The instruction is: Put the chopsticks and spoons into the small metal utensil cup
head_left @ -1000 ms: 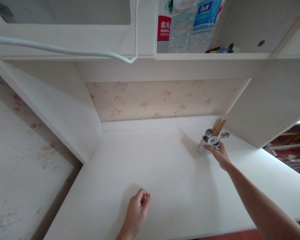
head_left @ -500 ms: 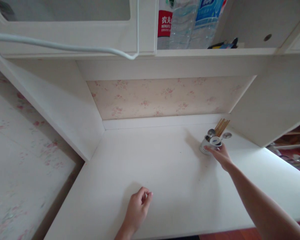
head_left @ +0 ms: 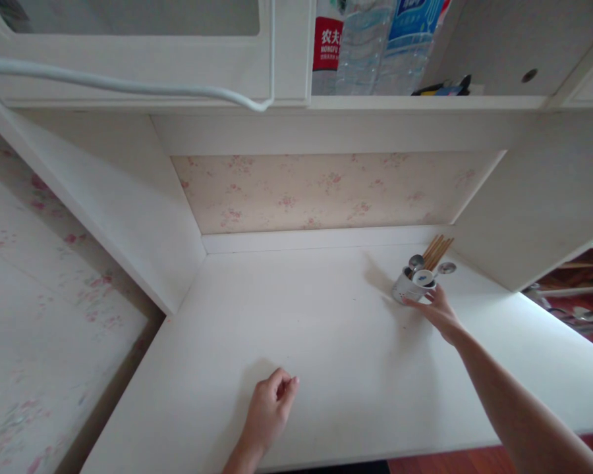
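A small white utensil holder (head_left: pixel 405 288) stands at the back right of the white desk (head_left: pixel 326 342). It holds metal spoons (head_left: pixel 415 262), a white ceramic spoon (head_left: pixel 423 277) and wooden chopsticks (head_left: pixel 438 249). My right hand (head_left: pixel 437 308) reaches to the holder, its fingers curled against the near side. Near the desk's front edge my left hand (head_left: pixel 271 408) rests on the surface with its fingers curled in loosely, and nothing shows in it.
A shelf above carries plastic water bottles (head_left: pixel 375 46) and a dark object (head_left: pixel 442 87). A white cable (head_left: pixel 128 85) hangs across the upper cabinet. White side panels close the desk nook on both sides. Floral wallpaper lines the back.
My right hand has shifted slightly along the holder's near side. The view has moved a little. My left hand stays where it was.
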A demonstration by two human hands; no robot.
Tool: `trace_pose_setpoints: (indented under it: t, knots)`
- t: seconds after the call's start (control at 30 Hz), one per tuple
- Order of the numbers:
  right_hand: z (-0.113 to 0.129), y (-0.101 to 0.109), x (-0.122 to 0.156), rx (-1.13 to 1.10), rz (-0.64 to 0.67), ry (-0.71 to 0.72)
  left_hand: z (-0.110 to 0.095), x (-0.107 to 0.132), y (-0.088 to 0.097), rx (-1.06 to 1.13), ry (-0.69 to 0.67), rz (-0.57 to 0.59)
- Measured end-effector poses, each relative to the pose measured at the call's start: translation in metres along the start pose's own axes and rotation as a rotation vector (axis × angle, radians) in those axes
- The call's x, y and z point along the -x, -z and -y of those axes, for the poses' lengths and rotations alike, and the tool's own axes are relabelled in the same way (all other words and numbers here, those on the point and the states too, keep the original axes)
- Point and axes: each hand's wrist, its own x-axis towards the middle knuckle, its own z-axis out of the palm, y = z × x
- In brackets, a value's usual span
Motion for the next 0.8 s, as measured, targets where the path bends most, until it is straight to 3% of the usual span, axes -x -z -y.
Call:
trace_pose_setpoints:
  t: [0.13,0.3,0.37,0.47,0.67,0.8]
  knots:
    - [-0.005,0.021,0.023,-0.003,0.054,-0.18,-0.001,-0.006,0.0,0.028,0.044,0.012]
    - [-0.005,0.04,0.078,0.098,-0.199,-0.024,-0.007,-0.013,0.004,0.106,0.095,0.055]
    - [-0.001,0.034,0.106,0.127,-0.197,-0.035,-0.01,-0.016,0.004,0.122,0.099,0.069]
    - [0.012,0.003,0.152,0.148,-0.017,-0.067,-0.015,-0.024,0.001,0.124,0.082,0.086]
    - [0.074,-0.098,0.225,0.006,0.577,0.166,-0.022,-0.043,-0.008,0.104,0.024,0.115]
    - [0.101,-0.143,0.243,0.029,0.705,0.273,-0.02,-0.048,-0.007,0.108,-0.007,0.064]
